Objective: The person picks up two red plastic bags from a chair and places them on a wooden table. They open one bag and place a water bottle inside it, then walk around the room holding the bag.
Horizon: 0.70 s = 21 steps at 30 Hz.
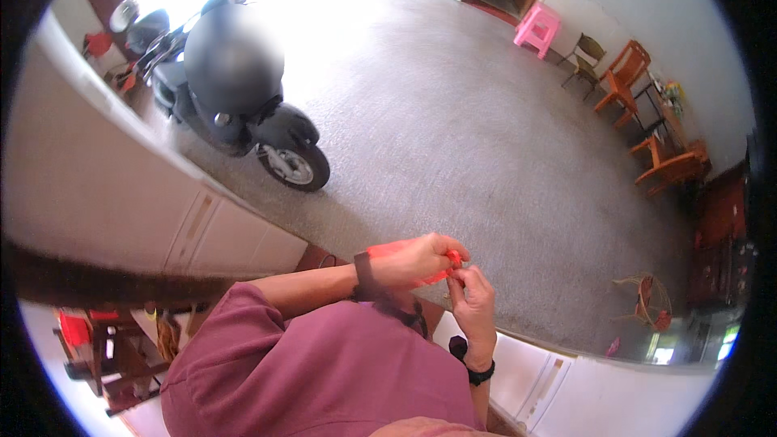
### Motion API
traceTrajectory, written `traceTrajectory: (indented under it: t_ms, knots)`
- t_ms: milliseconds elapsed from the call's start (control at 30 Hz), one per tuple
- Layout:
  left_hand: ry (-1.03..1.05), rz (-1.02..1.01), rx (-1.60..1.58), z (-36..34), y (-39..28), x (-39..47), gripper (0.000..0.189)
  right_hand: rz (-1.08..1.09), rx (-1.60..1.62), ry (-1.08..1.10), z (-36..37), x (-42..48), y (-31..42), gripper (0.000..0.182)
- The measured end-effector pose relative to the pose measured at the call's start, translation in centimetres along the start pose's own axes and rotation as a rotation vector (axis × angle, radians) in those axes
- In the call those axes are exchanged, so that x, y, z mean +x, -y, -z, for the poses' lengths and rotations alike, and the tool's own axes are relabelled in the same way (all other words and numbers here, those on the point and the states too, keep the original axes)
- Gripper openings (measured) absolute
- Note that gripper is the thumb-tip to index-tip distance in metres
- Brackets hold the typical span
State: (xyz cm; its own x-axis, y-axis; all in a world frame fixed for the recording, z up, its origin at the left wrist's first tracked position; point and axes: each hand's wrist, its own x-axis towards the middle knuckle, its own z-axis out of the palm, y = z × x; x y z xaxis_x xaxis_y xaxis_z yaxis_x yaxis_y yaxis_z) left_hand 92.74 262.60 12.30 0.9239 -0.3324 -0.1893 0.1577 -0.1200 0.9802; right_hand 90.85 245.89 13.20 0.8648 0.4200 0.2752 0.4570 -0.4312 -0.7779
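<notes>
Both my hands are together in front of my chest, working at a thin, see-through red plastic bag [384, 249]. My left hand [419, 260] pinches a bunched part of it between thumb and fingers. The rest of the bag lies behind that hand and is partly hidden by it. Close beside, my right hand [475, 303] has its thumb and forefinger closed at the bag's lower edge. Whatever the bag may hold cannot be made out. A dark strap [364, 276] circles my left wrist, and a black band [481, 372] my right.
A dark motor scooter [249, 115] stands on the grey floor [461, 152] ahead to the left. Along the right wall are pink stools [539, 27], a folding chair [584, 60] and wooden chairs [625, 76]. White door panels [243, 237] flank me.
</notes>
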Motion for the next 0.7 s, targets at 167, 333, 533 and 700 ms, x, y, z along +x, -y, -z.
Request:
traceTrajectory:
  t_ms: [167,333,533,700]
  knots:
    - [0.129,-0.282,0.275,2.0,-3.1,9.2,0.032,-0.115,0.001,-0.227,2.9,5.6,-3.5,0.006]
    - [0.206,-0.675,0.532,2.7,-6.3,18.5,0.032,-0.365,0.323,-0.519,7.2,11.0,-8.8,0.015]
    - [0.319,-0.851,0.932,2.2,-10.0,28.6,0.028,-0.166,0.480,-0.202,14.2,19.2,-15.5,0.024]
    - [0.227,-0.896,0.845,0.9,-12.3,37.4,0.030,-0.307,0.640,-0.016,20.5,24.4,-20.8,0.028]
